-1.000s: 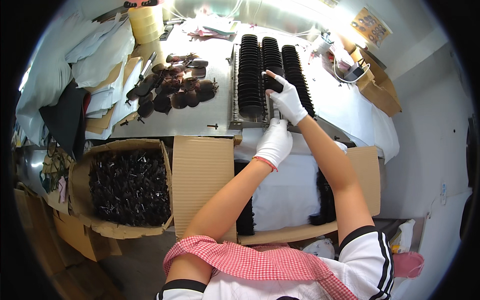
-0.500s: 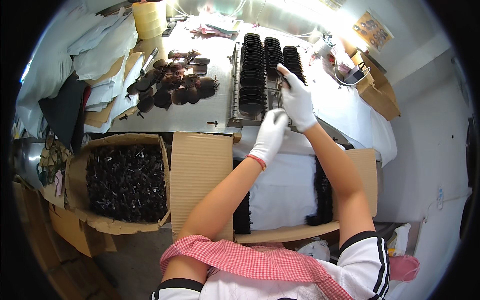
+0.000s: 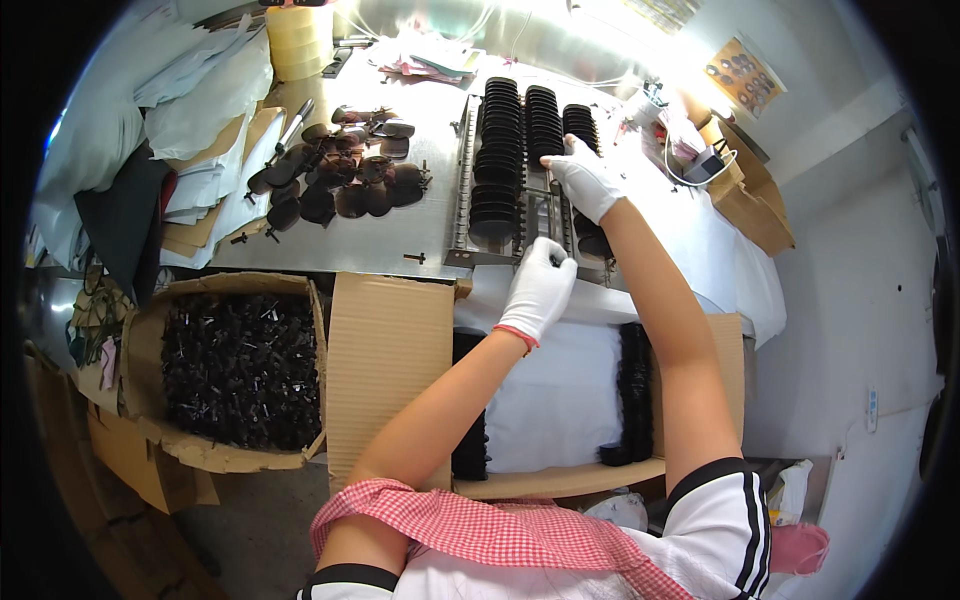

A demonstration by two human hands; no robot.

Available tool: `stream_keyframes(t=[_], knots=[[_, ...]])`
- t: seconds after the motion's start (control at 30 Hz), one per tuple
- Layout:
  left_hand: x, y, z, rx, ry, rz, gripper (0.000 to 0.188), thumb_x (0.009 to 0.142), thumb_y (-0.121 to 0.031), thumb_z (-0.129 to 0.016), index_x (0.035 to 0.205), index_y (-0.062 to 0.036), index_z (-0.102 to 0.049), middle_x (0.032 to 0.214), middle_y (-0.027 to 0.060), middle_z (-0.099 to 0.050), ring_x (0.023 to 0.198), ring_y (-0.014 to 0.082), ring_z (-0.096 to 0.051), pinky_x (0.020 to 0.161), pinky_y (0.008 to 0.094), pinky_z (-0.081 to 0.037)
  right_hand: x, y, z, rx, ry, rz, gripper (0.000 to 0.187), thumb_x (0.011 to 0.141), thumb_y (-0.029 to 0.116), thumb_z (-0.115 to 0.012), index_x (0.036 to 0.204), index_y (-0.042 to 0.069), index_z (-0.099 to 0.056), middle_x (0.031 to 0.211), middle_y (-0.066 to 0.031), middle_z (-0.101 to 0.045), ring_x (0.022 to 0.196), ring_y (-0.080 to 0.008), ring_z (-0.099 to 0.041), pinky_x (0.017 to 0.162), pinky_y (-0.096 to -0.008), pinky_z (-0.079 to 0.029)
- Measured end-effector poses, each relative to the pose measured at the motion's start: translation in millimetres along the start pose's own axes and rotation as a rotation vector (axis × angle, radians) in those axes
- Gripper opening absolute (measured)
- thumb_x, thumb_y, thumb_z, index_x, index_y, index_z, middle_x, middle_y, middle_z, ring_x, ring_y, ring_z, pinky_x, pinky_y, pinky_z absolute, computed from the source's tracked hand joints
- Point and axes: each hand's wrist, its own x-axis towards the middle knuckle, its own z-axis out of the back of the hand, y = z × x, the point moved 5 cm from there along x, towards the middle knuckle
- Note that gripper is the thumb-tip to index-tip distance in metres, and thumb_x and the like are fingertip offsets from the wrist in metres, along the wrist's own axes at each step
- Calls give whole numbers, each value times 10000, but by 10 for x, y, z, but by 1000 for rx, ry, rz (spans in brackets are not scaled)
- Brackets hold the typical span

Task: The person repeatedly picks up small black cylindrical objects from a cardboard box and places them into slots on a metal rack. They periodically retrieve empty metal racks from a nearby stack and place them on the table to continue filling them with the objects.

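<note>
A metal rack [image 3: 462, 215] on the workbench holds upright dark lenses [image 3: 497, 150] in three rows. My right hand [image 3: 590, 185], in a white glove with bare fingertips, is at the near part of the middle row. Its thumb and finger close about a dark lens there, partly hidden among the others. My left hand [image 3: 540, 292], also gloved, is at the rack's near edge with fingers curled round something small and dark that I cannot make out. Behind my right wrist, more dark lenses [image 3: 592, 240] show in the right row.
Loose brown-tinted lenses [image 3: 350, 170] lie left of the rack, with a small dark clip [image 3: 414, 258] nearer. A carton [image 3: 225, 283] full of small black parts stands lower left. Before me, an open carton [image 3: 390, 370] holds white sheets and black stacks. Papers [image 3: 210, 190] are piled far left.
My right hand has shifted slightly down, its fingers now at the middle row's lenses. My left hand has dropped a little nearer and away from the right. The whole view has tilted slightly.
</note>
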Motion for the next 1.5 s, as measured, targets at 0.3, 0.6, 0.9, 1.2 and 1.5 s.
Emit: stream_keyframes(t=[0.3, 0.6, 0.9, 1.2, 1.5], knots=[[-26, -28, 37, 288, 94, -109, 369, 912, -183, -568, 1210, 32, -598, 1253, 216, -577, 1131, 374, -596, 1002, 410, -473, 244, -138, -183, -135, 87, 10, 625, 845, -79, -676, 1430, 84, -526, 990, -13, -689, 838, -46, -611, 805, -201, -539], [-9, 3, 54, 315, 105, -127, 370, 912, -195, -581, 1210, 23, -596, 1214, 176, -594, 1049, 313, -634, 926, 382, -513, 30, 271, -569, -1230, -115, 742, 477, 860, -66, -529, 1334, -18, -554, 1314, -230, -600, 1192, -323, -618, 1044, -354, -487], [-53, -301, -34, -1378, 137, 160, 488, 964, -530, -591, 1355, -255, -495, 1265, -14, -544, 1186, 154, -523, 1010, 444, -467, -1193, 834, -200, -717, 255, 435, 456, 877, 85, -612, 1330, 31, -596, 1295, -167, -635, 1175, -287, -625, 1003, -341, -483], [-20, -85, 0, -519, 67, -17, 162, 865, -117, -694, 985, -109, -585, 907, 4, -632, 726, 59, -596, 558, 241, -511, 178, 33, 179, 80, -106, -32, 681, 925, 79, -616, 1491, -90, -277, 1502, -244, -420, 1403, -272, -410, 1141, -337, -341], [2, -16, 68, 216, 106, -85, 398, 868, -193, -620, 1198, 29, -620, 1232, 215, -608, 1142, 351, -607, 1019, 389, -471, 959, -292, -87, 235, 174, 17, 370, 810, -46, -700, 1176, -23, -647, 997, -61, -697, 815, -108, -620, 797, -243, -515]])
